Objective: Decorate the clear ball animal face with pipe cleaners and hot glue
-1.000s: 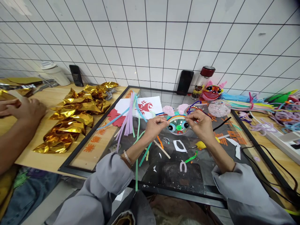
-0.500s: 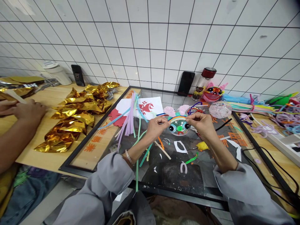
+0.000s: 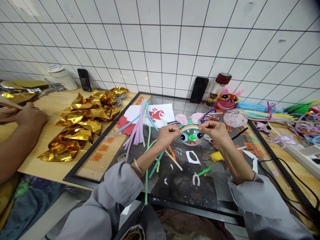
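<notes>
Between my hands is a clear round animal-face craft (image 3: pixel 191 137) with large googly eyes, a green nose, a red mouth and pink ears on top. A band of coloured pipe cleaners (image 3: pixel 189 126), orange among them, arches across its forehead. My left hand (image 3: pixel 168 136) pinches the band's left end with thumb and fingers. At the opposite end, my right hand (image 3: pixel 214 132) is closed in a similar pinch. My fingertips hide both ends of the band. Below lie a white paper cutout (image 3: pixel 193 157), a yellow-handled tool (image 3: pixel 216 156) and a green twisted pipe cleaner (image 3: pixel 205 170).
Lilac pipe cleaners (image 3: pixel 136 133) lie over white paper with a red design (image 3: pixel 163 111). Gold foil pieces (image 3: pixel 75 133) sit at left, near a co-worker's hand (image 3: pixel 31 116). A phone (image 3: pixel 199 89), a bottle (image 3: pixel 218 88) and another craft face (image 3: pixel 227 100) stand behind. A black cable (image 3: pixel 285 196) runs at right.
The view has shifted very slightly. Both my hands keep their pinch on the band, and the craft face stays in place. The co-worker's hand at left has moved a little.
</notes>
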A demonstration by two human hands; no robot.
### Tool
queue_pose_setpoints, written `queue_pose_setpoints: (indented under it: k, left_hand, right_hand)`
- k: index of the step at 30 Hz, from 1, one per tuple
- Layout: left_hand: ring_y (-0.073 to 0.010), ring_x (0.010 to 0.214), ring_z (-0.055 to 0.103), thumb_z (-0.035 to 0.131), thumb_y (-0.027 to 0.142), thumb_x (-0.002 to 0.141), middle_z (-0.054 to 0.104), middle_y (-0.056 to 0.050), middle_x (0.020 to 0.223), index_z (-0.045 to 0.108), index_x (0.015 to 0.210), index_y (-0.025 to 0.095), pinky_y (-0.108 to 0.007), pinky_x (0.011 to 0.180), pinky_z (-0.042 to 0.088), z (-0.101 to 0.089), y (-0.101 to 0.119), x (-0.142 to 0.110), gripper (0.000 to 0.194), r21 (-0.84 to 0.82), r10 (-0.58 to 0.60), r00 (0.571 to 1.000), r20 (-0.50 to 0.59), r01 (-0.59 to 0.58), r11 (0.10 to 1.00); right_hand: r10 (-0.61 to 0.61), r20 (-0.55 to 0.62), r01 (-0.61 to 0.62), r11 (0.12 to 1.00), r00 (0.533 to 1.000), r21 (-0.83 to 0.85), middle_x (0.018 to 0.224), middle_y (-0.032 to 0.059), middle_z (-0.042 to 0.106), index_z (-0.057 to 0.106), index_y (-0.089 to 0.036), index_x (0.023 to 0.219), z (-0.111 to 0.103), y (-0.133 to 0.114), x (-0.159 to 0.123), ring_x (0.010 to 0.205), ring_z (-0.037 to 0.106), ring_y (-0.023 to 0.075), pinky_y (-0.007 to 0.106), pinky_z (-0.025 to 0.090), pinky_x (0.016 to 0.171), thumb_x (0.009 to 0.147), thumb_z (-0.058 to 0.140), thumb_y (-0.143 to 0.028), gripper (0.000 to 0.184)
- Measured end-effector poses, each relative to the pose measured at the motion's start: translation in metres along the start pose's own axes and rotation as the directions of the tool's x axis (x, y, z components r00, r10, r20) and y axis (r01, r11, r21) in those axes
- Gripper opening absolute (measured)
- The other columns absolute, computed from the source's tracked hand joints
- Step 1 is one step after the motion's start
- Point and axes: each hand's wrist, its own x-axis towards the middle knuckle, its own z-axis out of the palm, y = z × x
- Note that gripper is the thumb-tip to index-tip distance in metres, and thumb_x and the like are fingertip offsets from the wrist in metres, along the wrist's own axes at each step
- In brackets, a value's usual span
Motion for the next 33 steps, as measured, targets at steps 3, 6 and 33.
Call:
queue_pose_setpoints:
  k: [3,6,33]
  left_hand:
    - [-0.0142,0.07,0.058,0.074,0.026,0.058,0.066,-0.001,0.07,0.066,0.053,0.017,-0.029,0.072,0.046,0.0,0.002,0.001,0.014,-0.042,-0.058,0.998,0.013,0.058,0.997]
    - [-0.0136,0.069,0.058,0.075,0.025,0.057,0.066,-0.001,0.069,0.065,0.052,0.017,-0.029,0.071,0.045,0.0,0.003,0.002,0.014,-0.059,-0.077,0.997,0.017,0.078,0.995]
    - [-0.0116,0.059,0.052,0.072,0.022,0.06,0.062,0.002,0.058,0.066,0.055,0.017,-0.027,0.063,0.039,0.003,0.009,0.002,0.009,-0.031,-0.109,0.993,0.049,0.111,0.993]
  right_hand:
    - [-0.009,0.021,0.009,1.0,1.0,-0.029,0.054,0.0011,0.065,0.069,-0.018,0.055,-0.001,-0.003,0.001,0.053,0.054,0.0131,0.03,0.044,0.056,0.047,0.077,-0.03,0.016]
    - [-0.018,0.05,0.022,0.996,0.999,-0.081,0.054,0.0015,0.065,0.07,-0.017,0.054,-0.003,-0.007,0.002,0.052,0.054,0.0129,0.029,0.043,0.055,0.047,0.075,-0.028,0.014]
    - [-0.191,0.183,0.257,0.519,0.964,-0.815,0.054,0.002,0.058,0.049,-0.023,0.056,0.01,-0.045,-0.008,0.053,0.052,0.0171,0.029,0.03,0.054,0.074,0.068,-0.053,0.04]
